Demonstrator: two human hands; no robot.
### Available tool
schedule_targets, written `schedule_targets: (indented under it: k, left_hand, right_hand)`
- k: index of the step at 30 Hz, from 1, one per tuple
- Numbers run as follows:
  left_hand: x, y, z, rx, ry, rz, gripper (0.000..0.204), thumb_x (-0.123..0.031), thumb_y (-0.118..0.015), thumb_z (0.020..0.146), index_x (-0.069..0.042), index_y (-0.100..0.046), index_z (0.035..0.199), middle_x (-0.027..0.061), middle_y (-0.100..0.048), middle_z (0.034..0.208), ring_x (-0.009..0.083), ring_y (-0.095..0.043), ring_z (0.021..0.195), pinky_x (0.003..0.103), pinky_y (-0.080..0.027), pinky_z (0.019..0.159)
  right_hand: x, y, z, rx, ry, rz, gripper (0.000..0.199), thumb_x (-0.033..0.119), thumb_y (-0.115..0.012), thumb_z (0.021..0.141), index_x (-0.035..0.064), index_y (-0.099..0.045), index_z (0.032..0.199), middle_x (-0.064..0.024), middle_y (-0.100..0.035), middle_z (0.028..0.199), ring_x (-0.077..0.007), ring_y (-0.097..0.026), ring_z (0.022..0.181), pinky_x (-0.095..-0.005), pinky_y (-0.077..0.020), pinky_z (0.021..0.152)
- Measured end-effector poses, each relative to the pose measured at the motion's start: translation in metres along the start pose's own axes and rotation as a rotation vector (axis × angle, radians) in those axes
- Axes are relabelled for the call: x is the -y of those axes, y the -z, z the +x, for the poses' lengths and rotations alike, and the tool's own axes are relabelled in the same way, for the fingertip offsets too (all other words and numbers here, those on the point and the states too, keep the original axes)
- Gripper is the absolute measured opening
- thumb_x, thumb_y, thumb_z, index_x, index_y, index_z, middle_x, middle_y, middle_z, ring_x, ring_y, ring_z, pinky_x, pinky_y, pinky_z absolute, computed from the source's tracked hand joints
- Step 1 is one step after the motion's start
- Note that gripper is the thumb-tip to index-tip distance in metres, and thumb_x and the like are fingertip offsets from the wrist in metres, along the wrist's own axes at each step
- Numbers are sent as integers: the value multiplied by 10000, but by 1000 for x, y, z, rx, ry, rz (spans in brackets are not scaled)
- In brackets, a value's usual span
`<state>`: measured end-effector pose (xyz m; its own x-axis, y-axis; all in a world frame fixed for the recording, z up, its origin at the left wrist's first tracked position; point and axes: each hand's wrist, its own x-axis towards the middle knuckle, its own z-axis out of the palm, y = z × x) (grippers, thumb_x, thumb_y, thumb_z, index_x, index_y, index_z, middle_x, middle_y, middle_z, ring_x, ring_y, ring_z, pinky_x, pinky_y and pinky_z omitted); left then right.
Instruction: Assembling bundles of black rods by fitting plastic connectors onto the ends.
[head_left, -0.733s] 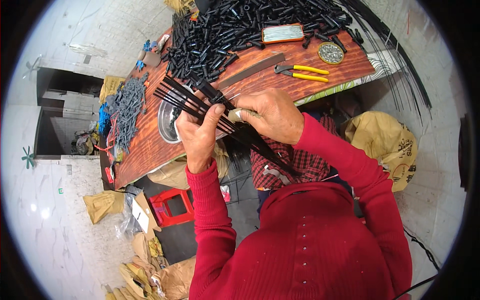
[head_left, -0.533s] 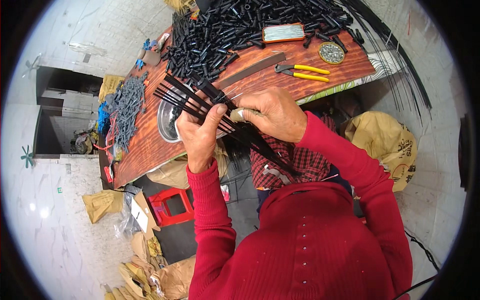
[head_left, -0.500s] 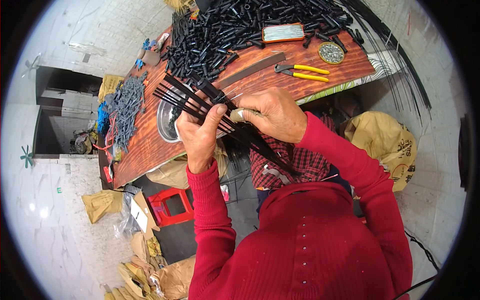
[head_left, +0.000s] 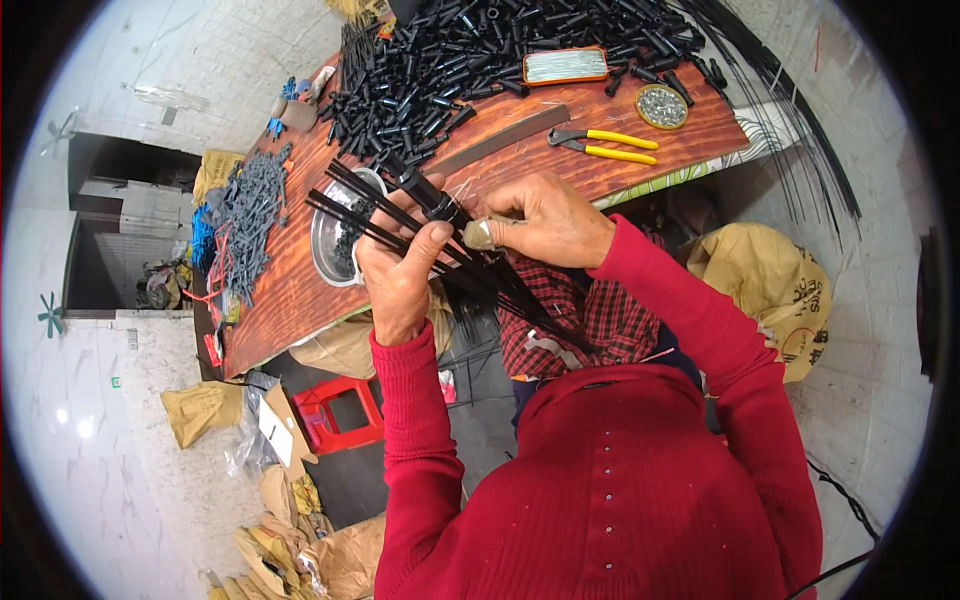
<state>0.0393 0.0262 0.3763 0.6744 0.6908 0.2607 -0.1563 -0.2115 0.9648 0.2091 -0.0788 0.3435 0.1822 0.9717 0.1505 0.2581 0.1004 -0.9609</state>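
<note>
My left hand [head_left: 398, 280] is closed around a bundle of thin black rods [head_left: 535, 310], which slants from the upper left down toward my lap. A black tubular fitting [head_left: 424, 192] lies along my left fingers, its lower end close to my right hand. My right hand [head_left: 552, 222] is closed in a pinch by that lower end, with a pale wrapping [head_left: 478, 235] on its thumb. Thin pale wire ends show between the hands. What the right fingertips grip is too small to make out.
On the wooden table [head_left: 280, 310] lie a heap of black fittings [head_left: 480, 60], yellow-handled pliers [head_left: 605, 145], an orange-rimmed tray of wires [head_left: 565, 66], a round dish of small metal pieces [head_left: 661, 106], a metal bowl [head_left: 328, 245] and grey plugs [head_left: 250, 220]. A red stool [head_left: 340, 415] stands below.
The fitting has shifted slightly right and down in my left hand, and the rod ends have spread into groups. My right fingers have moved a little at its lower end.
</note>
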Motion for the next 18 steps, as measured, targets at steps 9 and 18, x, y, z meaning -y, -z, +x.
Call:
schedule_targets:
  k: [9, 18]
  left_hand:
    - [1, 3, 1, 8, 22, 9, 434, -64, -743, 869, 83, -585, 1245, 135, -682, 1173, 152, -657, 951, 298, -539, 848]
    - [-4, 0, -2, -19, 31, 74, 416, -37, -739, 863, 80, -601, 1237, 117, -690, 1138, 139, -644, 928, 272, -533, 814]
  right_hand:
    - [8, -14, -15, -301, 254, -158, 201, 236, -722, 836, 42, -676, 808, -164, -609, 664, -335, -600, 586, -412, -419, 539]
    - [9, -1, -9, -193, 354, -331, 166, 186, -681, 867, 33, -668, 803, -145, -605, 649, -323, -611, 596, -405, -442, 550]
